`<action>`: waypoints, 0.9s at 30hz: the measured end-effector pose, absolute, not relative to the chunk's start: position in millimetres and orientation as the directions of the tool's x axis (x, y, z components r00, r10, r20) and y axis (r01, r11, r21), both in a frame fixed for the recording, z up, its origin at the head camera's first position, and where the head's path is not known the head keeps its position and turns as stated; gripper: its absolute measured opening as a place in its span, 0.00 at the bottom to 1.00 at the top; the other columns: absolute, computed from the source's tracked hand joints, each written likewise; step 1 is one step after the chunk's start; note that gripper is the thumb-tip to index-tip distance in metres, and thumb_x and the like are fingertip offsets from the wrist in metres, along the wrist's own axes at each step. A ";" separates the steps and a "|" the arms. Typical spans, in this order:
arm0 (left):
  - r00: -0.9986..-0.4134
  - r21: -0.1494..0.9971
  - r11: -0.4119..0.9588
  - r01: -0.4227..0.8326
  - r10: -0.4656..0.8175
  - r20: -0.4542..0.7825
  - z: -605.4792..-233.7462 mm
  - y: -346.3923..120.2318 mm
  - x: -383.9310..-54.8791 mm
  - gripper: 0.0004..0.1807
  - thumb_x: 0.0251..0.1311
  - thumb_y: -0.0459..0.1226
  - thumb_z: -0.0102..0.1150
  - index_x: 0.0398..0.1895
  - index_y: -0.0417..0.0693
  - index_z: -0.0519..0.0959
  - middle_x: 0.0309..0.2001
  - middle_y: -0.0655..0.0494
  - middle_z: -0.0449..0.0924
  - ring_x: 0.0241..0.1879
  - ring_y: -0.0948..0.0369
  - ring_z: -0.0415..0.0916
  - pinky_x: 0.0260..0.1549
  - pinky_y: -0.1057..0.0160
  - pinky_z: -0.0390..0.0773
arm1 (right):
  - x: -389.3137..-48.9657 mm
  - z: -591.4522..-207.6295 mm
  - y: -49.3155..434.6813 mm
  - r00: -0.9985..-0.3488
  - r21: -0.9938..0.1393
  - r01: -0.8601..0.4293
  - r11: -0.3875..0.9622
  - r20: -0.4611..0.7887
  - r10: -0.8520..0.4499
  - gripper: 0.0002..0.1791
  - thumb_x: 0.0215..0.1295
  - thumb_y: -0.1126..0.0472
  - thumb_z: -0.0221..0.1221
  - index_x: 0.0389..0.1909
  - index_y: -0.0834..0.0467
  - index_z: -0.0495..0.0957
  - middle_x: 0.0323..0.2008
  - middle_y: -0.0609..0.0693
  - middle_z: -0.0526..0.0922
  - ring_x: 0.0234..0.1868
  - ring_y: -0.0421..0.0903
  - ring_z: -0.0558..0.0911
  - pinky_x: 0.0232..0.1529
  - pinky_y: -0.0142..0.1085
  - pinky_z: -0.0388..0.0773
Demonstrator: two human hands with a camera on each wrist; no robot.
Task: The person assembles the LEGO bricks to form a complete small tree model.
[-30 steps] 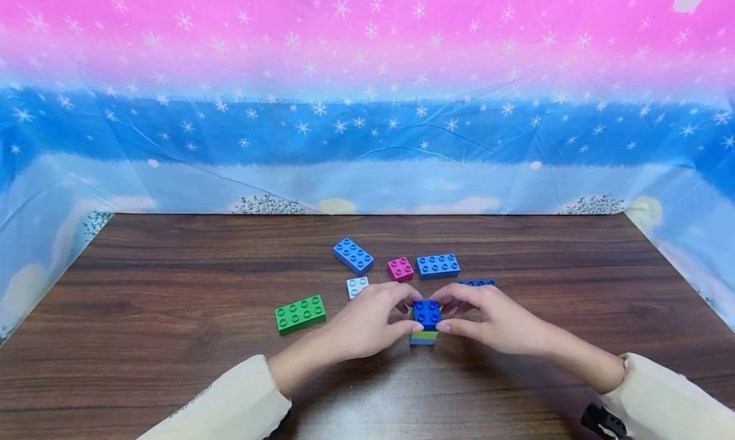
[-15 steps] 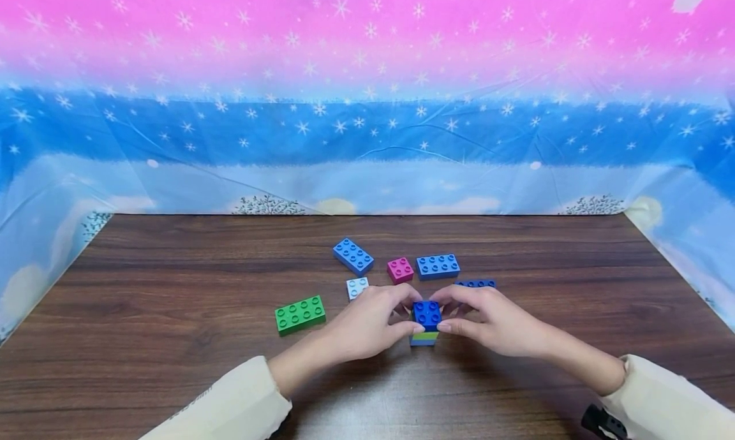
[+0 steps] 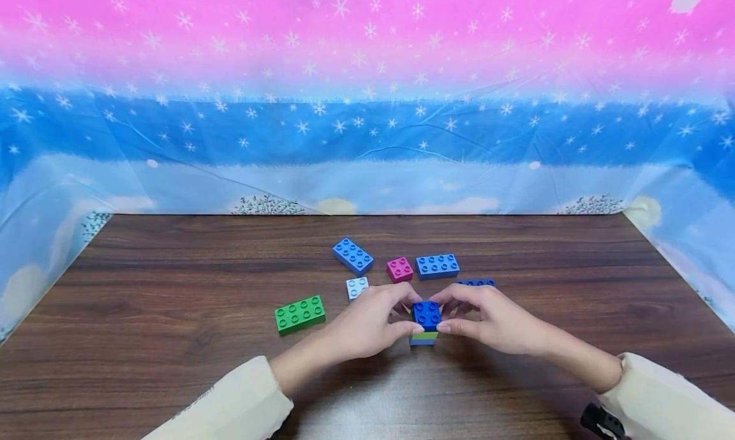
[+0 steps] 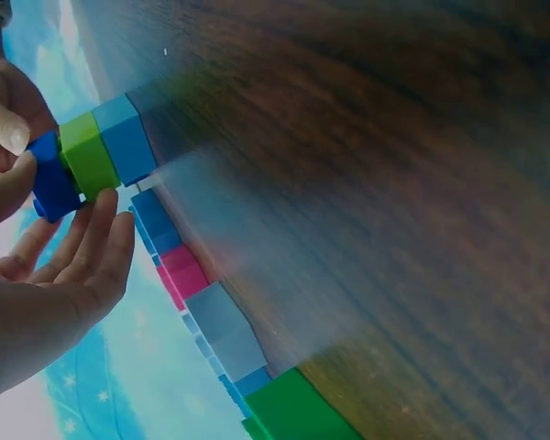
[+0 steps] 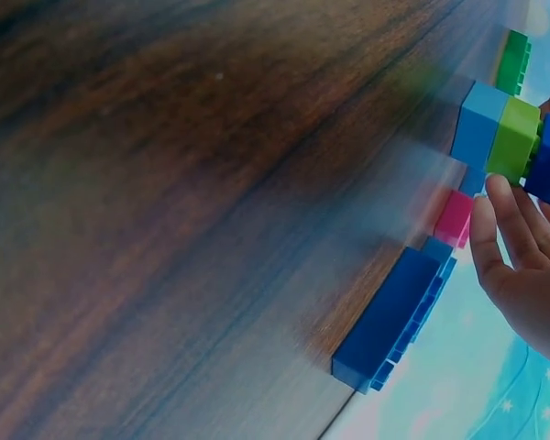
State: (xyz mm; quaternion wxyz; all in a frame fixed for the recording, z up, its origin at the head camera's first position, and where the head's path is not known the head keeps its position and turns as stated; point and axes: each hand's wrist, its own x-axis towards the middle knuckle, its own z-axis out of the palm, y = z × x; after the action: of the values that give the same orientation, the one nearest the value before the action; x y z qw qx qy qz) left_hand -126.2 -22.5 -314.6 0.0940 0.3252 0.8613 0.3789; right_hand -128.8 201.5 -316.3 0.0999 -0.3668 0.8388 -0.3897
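While the left hand (image 3: 373,320) and the right hand (image 3: 496,319) pinch the square dark blue brick (image 3: 427,315) between them, it sits over the lime brick (image 4: 89,154) with a slight gap showing, above a lighter blue brick (image 4: 125,139), and the green brick (image 3: 300,315) lies left of the left hand.

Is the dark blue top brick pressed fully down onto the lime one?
Not fully: both wrist views show a gap between the dark blue brick and the lime brick, with studs visible in it.
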 end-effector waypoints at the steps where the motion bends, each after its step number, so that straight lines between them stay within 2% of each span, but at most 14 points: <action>1: -0.771 0.725 0.494 0.481 0.631 0.081 -314.9 -22.7 -126.6 0.13 0.56 0.37 0.61 0.44 0.44 0.74 0.41 0.54 0.79 0.40 0.62 0.76 0.39 0.68 0.74 | -129.2 -316.5 201.6 -0.711 -0.730 -0.536 0.425 0.119 -0.694 0.15 0.61 0.58 0.58 0.47 0.61 0.74 0.38 0.47 0.80 0.37 0.40 0.79 0.39 0.35 0.77; 12: -0.780 0.753 0.480 0.450 0.622 0.069 -316.6 -23.9 -128.4 0.12 0.56 0.38 0.61 0.42 0.45 0.75 0.41 0.53 0.79 0.39 0.61 0.77 0.38 0.69 0.75 | -132.1 -318.7 202.8 -0.716 -0.744 -0.512 0.429 0.094 -0.692 0.14 0.62 0.57 0.58 0.47 0.58 0.75 0.41 0.48 0.79 0.39 0.42 0.79 0.41 0.36 0.76; 17: -0.784 0.766 0.468 0.441 0.617 0.075 -317.9 -24.4 -129.0 0.12 0.56 0.37 0.62 0.42 0.45 0.75 0.40 0.54 0.79 0.40 0.60 0.77 0.39 0.67 0.76 | -133.1 -319.2 203.5 -0.717 -0.755 -0.494 0.431 0.074 -0.693 0.14 0.63 0.57 0.57 0.47 0.58 0.74 0.44 0.48 0.79 0.42 0.42 0.78 0.44 0.37 0.75; 27: -0.788 0.773 0.463 0.432 0.611 0.075 -319.4 -23.6 -128.7 0.11 0.55 0.37 0.62 0.40 0.45 0.76 0.39 0.55 0.79 0.40 0.60 0.76 0.40 0.63 0.76 | -133.9 -322.1 205.4 -0.722 -0.744 -0.504 0.439 0.083 -0.687 0.13 0.62 0.57 0.57 0.47 0.57 0.75 0.44 0.47 0.79 0.41 0.44 0.78 0.43 0.38 0.75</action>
State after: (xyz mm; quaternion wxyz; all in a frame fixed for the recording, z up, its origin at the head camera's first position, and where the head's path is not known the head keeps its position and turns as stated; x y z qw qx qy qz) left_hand -128.7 -23.6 -319.4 0.1071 0.3074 0.8487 0.4169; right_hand -133.9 205.4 -322.1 0.1165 -0.3544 0.8403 -0.3933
